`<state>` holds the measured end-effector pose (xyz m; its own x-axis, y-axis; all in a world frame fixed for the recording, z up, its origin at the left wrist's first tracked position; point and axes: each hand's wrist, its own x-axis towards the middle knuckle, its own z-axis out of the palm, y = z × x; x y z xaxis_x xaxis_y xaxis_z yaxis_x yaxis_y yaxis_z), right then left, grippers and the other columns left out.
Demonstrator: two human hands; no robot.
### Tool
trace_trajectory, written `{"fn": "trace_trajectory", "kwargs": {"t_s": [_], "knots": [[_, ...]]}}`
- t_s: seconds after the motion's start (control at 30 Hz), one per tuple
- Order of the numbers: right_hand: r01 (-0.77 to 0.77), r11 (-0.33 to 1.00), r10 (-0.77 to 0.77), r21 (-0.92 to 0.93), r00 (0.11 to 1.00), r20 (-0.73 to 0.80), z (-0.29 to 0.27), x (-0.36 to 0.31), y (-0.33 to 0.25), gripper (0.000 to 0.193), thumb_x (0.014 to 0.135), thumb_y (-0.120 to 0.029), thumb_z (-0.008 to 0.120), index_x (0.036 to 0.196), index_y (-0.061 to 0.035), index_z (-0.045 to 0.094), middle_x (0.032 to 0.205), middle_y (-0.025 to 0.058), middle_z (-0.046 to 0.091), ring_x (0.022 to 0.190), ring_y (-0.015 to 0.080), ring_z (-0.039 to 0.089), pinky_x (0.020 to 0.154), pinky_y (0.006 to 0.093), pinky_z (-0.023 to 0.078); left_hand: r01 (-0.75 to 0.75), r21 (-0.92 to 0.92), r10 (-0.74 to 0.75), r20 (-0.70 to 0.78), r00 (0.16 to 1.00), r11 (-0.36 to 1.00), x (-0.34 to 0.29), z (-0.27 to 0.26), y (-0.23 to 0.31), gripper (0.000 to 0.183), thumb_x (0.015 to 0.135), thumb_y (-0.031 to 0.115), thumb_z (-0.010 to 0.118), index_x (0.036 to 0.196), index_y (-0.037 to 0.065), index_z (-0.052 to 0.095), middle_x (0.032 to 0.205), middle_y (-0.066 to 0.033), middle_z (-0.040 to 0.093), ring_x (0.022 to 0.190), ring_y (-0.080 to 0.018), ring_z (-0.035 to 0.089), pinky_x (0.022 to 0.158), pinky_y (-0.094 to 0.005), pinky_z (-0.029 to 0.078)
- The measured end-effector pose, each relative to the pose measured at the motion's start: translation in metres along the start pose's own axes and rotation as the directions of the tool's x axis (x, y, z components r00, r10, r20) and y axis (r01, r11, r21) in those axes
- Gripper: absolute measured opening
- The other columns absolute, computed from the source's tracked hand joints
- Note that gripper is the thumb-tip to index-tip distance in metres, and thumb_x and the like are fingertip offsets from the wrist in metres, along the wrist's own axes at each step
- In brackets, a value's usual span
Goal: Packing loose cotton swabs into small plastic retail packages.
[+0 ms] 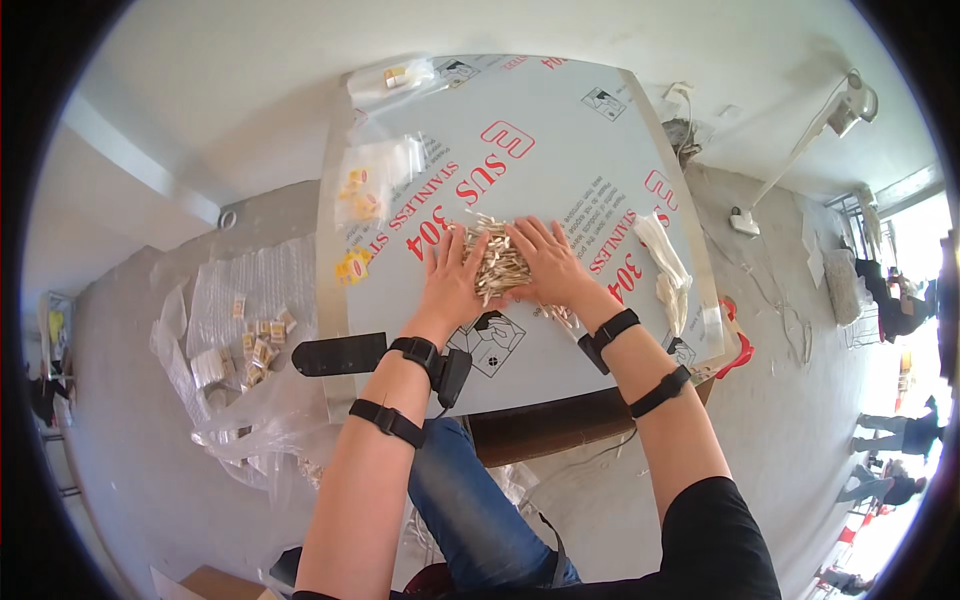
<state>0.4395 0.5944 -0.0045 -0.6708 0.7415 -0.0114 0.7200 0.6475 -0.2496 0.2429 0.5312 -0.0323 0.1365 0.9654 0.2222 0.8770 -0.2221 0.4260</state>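
A heap of short thin sticks with white ends, which look like cotton swabs (502,266), lies in the middle of the table (560,130). My left hand (452,284) rests against the heap's left side, fingers stretched out. On the opposite side my right hand (550,264) lies with its fingers spread, touching the heap's edge. Neither hand is closed round any of the sticks. A few loose swabs (560,316) stick out below my right palm. The undersides of both hands are hidden.
Small yellow labels (352,266) and clear plastic bags (385,165) lie along the table's left side. A bundle of white plastic bags (664,270) is at the right. On the floor at left, filled packets (262,350) lie on plastic sheeting (240,285). A standing fan (850,105) is at the far right.
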Motion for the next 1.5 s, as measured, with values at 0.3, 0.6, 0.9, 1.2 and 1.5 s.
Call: {"fn": "trace_trajectory", "kwargs": {"t_s": [0.3,0.6,0.9,1.2,1.5], "knots": [[0.090,0.985,-0.064,0.147,0.982,-0.176,0.013,0.003,-0.009,0.068,0.073,-0.023,0.075,0.132,-0.0068,0.044,0.135,0.0093,0.044,0.127,0.0289,0.039,0.105,0.0414,0.034,-0.098,-0.202,0.064,-0.166,0.984,0.974,-0.005,0.014,-0.009,0.063,0.072,0.017,0.074,0.129,0.012,0.049,0.130,-0.0107,0.049,0.117,-0.0339,0.045,0.098,-0.0438,0.039],[0.131,0.991,-0.135,-0.035,0.974,-0.182,0.011,0.014,-0.009,0.059,0.073,-0.010,0.068,0.127,-0.0039,0.046,0.121,0.0091,0.051,0.115,0.0278,0.048,0.098,0.0390,0.042,-0.018,-0.067,0.014,-0.065,0.998,0.998,0.005,0.001,-0.007,0.041,0.077,0.002,0.059,0.117,0.006,0.050,0.105,-0.0115,0.055,0.103,-0.0308,0.053,0.083,-0.0401,0.049],[0.110,0.992,-0.120,-0.068,0.980,-0.162,-0.005,0.036,-0.003,0.033,0.084,-0.007,0.051,0.116,-0.0059,0.049,0.105,0.0104,0.054,0.097,0.0280,0.058,0.077,0.0387,0.052,0.020,-0.244,-0.044,-0.096,0.994,0.970,0.016,-0.007,-0.014,0.043,0.078,0.002,0.060,0.118,0.001,0.044,0.107,-0.0202,0.053,0.093,-0.0404,0.056,0.077,-0.0457,0.049],[0.084,0.996,-0.075,0.039,0.976,-0.206,-0.049,0.027,0.009,0.028,0.084,-0.004,0.048,0.111,-0.0081,0.054,0.100,0.0092,0.056,0.094,0.0289,0.059,0.080,0.0399,0.049,0.092,-0.366,-0.120,-0.055,0.991,0.926,0.022,-0.047,-0.010,0.039,0.083,0.010,0.062,0.117,-0.001,0.046,0.109,-0.0225,0.054,0.099,-0.0412,0.055,0.083,-0.0458,0.046],[-0.217,0.957,0.240,0.192,0.965,-0.106,-0.064,0.002,0.002,0.032,0.087,-0.004,0.047,0.119,-0.0044,0.051,0.114,0.0133,0.055,0.105,0.0349,0.056,0.087,0.0426,0.046,0.183,-0.554,-0.256,-0.057,0.965,0.812,-0.015,-0.079,-0.014,0.033,0.086,0.015,0.062,0.111,-0.003,0.052,0.089,-0.0198,0.061,0.085,-0.0350,0.060,0.074,-0.0396,0.047]]}}
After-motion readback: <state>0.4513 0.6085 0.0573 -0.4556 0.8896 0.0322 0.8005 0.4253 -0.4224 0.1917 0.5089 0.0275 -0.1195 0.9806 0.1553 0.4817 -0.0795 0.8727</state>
